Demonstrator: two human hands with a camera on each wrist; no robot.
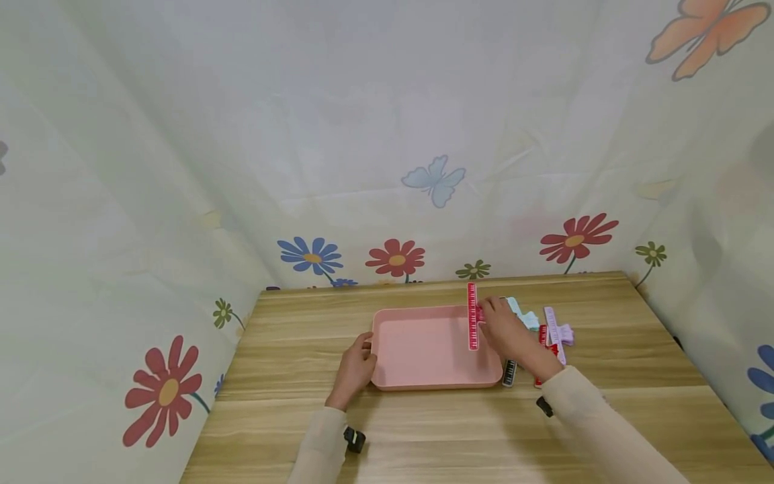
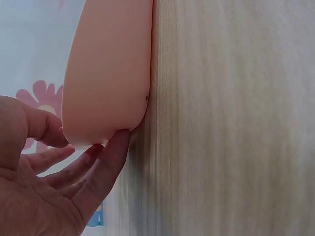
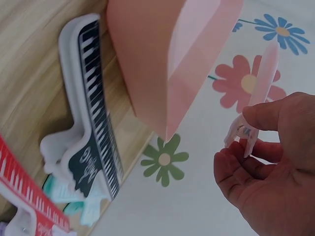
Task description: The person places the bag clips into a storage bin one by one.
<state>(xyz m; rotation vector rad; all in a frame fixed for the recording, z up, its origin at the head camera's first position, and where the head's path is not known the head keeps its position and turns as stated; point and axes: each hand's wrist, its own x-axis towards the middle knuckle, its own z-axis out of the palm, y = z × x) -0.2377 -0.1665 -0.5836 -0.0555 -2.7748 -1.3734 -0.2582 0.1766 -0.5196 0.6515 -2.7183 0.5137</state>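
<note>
A pink rectangular tray (image 1: 435,386) lies on the wooden table. My left hand (image 1: 355,366) holds it by its left edge; in the left wrist view the fingers (image 2: 106,167) touch the tray's outer wall (image 2: 110,64) and rim. Over the tray's right side, my right hand (image 1: 504,329) pinches a pinkish-red clip (image 1: 473,316) with a piano-key pattern by its handle, the long bar upright. From the right wrist, this clip (image 3: 266,73) looks pale pink and stands apart from the tray.
Right of the tray lie more piano-key clips: a black one (image 1: 510,373), a red one (image 1: 543,334), a lilac one (image 1: 553,329) and a light blue one (image 1: 526,317), partly overlapping. A flower-printed curtain (image 1: 363,134) rises behind the table's far edge (image 1: 338,289).
</note>
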